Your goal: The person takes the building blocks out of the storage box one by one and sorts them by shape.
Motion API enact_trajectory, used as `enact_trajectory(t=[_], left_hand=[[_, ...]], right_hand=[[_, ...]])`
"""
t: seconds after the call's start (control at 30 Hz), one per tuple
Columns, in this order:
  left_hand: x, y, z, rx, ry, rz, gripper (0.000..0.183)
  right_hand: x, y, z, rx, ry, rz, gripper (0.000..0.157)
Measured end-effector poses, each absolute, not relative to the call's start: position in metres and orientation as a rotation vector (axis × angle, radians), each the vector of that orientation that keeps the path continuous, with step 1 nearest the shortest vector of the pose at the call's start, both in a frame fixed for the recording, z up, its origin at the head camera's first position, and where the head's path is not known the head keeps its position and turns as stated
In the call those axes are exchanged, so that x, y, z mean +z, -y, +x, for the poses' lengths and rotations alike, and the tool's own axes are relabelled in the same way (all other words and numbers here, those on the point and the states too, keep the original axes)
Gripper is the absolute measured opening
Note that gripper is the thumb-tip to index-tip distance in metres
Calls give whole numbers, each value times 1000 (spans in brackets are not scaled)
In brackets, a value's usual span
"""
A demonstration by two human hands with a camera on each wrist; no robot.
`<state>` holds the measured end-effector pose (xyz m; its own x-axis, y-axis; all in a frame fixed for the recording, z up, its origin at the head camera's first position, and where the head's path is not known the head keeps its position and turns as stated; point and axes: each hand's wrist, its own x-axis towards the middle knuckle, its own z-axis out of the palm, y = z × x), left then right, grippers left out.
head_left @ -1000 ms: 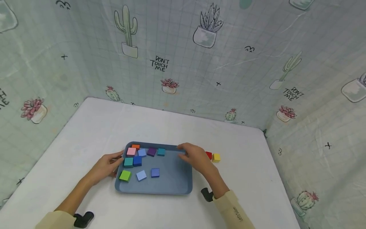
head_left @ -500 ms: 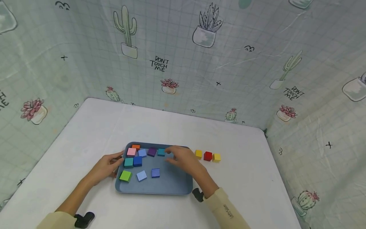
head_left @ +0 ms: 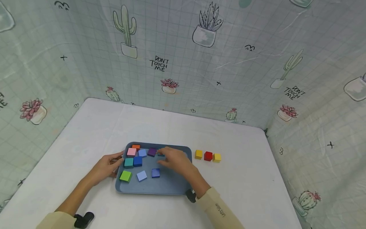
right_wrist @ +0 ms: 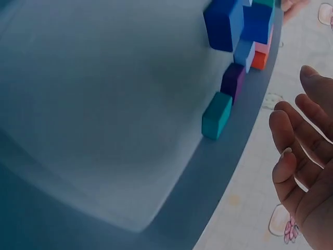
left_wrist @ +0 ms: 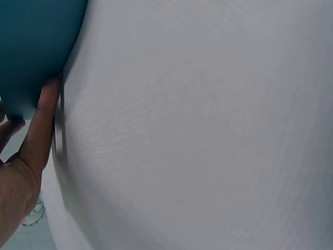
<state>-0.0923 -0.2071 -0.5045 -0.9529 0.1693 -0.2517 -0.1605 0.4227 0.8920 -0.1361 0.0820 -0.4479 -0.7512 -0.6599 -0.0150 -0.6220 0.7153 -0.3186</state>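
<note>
Teal block [head_left: 161, 153] is a small flat square piece, plain teal on top and sides, lying on the tray [head_left: 171, 186] close to its far rim, right of a purple block [head_left: 152, 152]. In the right wrist view it [right_wrist: 217, 115] sits at the end of a row with the purple one [right_wrist: 232, 82] next, then a pale blue and an orange block further along. The right hand [head_left: 175, 160] hovers over it, partly covering it in the head view; its fingers [right_wrist: 291, 161] are spread loosely, a little bent, holding nothing, not touching the block.

The left hand [head_left: 106, 166] rests on the worktop [head_left: 243, 190] at the tray's left edge, with fingers straight and a thumb [left_wrist: 42, 125] pressed along the rim [left_wrist: 31, 52].

Other blocks lie in the tray's left half: pink [head_left: 131, 151], a second teal [head_left: 128, 162], dark blue [head_left: 137, 161], green [head_left: 125, 176], light blue [head_left: 141, 175] and blue-violet [head_left: 155, 172]. Right of the tray, on the worktop, stand a yellow [head_left: 198, 154], a red [head_left: 207, 156] and another yellow cube [head_left: 216, 157] in a row.
</note>
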Motion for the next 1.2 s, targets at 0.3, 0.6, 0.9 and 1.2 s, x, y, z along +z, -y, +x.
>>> enact_trajectory(t=[0.3,0.6,0.9,1.2], left_hand=[[-503,207,-93,1541,-2382,4,59],[-508,208,-93,1546,-2393,6,58],[-507,209,-92,1552,-2377,12,59],[-507,206,-92,1548,-2379,-6,60]], right_hand=[[-447,-72,-137,-476,-2782,-1071,37],[-450,-60,-139,-442,-2768,-1094,35],[-452,-47,-140,-300,-2789,-1168,37],[-455,-42,-143,-222,-2791,-1186,37]])
